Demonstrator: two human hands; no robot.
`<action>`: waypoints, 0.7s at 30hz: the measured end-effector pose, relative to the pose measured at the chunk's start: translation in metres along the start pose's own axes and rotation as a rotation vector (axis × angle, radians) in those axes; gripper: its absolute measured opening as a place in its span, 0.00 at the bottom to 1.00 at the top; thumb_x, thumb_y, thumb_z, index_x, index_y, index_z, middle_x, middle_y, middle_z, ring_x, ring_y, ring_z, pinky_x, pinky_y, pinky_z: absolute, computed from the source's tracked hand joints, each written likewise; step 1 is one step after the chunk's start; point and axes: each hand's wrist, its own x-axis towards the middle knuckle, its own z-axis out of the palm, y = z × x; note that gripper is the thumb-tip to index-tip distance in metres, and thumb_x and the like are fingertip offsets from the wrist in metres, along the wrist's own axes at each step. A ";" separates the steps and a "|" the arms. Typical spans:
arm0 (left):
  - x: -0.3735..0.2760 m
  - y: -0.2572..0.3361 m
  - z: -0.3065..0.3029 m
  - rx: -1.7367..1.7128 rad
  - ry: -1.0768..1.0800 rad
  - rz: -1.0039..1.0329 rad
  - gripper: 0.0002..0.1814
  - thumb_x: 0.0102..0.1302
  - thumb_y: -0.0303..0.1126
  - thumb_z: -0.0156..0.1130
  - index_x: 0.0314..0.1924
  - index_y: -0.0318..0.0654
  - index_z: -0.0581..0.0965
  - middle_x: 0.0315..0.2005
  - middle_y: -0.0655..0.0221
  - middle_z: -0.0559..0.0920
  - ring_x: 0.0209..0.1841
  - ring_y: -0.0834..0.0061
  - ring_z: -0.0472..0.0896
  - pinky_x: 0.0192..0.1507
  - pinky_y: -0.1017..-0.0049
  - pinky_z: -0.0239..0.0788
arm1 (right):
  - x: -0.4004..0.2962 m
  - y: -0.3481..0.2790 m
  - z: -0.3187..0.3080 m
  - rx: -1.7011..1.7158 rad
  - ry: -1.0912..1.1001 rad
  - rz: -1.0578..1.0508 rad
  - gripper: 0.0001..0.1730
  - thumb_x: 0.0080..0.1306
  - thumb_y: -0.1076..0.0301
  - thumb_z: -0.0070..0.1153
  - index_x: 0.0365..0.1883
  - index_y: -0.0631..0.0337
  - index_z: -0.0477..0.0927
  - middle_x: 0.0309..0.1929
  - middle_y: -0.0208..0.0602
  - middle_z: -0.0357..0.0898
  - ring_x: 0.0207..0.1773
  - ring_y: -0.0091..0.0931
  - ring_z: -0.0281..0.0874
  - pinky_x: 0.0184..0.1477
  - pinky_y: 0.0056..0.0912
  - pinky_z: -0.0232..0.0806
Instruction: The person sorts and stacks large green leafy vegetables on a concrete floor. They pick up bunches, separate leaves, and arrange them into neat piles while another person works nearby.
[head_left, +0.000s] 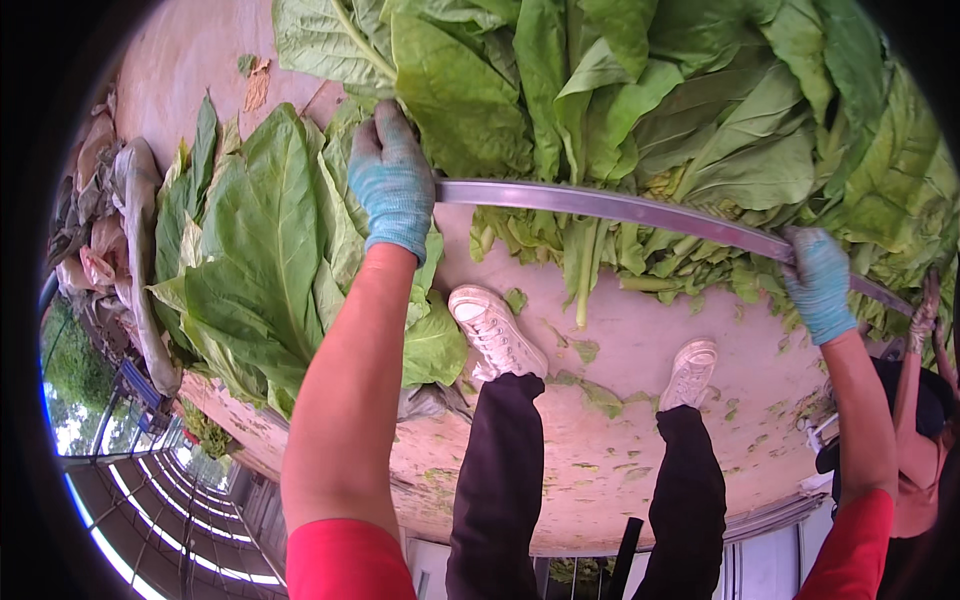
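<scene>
My left hand (394, 180), in a blue knit glove with dark-stained fingers, is closed on the left end of a long flat metal bar (600, 202). Farther right, my right hand (817, 281), gloved alike, grips the same bar, which runs on past it towards a co-worker's hand (924, 315). The bar lies across a row of large green leaves, perhaps tobacco (465, 97). Their stem ends stick out on my side of it. A thick leaf stem (585, 277) hangs out below the bar. Beside my left arm stands another pile of broad leaves (255, 247).
My white sneakers (495, 330) stand on a concrete floor (585, 480) scattered with leaf scraps. Crumpled sacks (139, 247) lie at the far left. A co-worker in dark headwear (930, 397) is close on the right. Roof framing (165, 525) shows at the lower left.
</scene>
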 end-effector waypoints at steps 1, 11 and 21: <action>0.000 -0.011 -0.001 -0.044 0.040 -0.021 0.23 0.66 0.49 0.48 0.33 0.31 0.75 0.21 0.63 0.75 0.25 0.73 0.68 0.33 0.71 0.64 | 0.004 -0.008 -0.007 -0.038 -0.060 0.026 0.23 0.45 0.73 0.58 0.43 0.58 0.73 0.33 0.41 0.72 0.37 0.38 0.71 0.39 0.38 0.66; 0.001 -0.011 -0.008 0.235 -0.054 -0.027 0.28 0.65 0.46 0.51 0.50 0.24 0.70 0.46 0.46 0.75 0.49 0.56 0.74 0.53 0.68 0.63 | -0.284 -0.057 -0.273 -0.343 -0.276 0.896 0.27 0.59 0.62 0.58 0.50 0.72 0.69 0.48 0.54 0.72 0.50 0.40 0.73 0.52 0.37 0.65; -0.003 -0.020 0.011 0.165 -0.085 -0.104 0.32 0.64 0.49 0.51 0.55 0.25 0.67 0.52 0.46 0.72 0.55 0.53 0.69 0.57 0.67 0.58 | -0.383 -0.185 -0.309 0.331 -0.403 1.778 0.32 0.55 0.60 0.57 0.56 0.64 0.65 0.57 0.52 0.67 0.57 0.39 0.69 0.60 0.37 0.57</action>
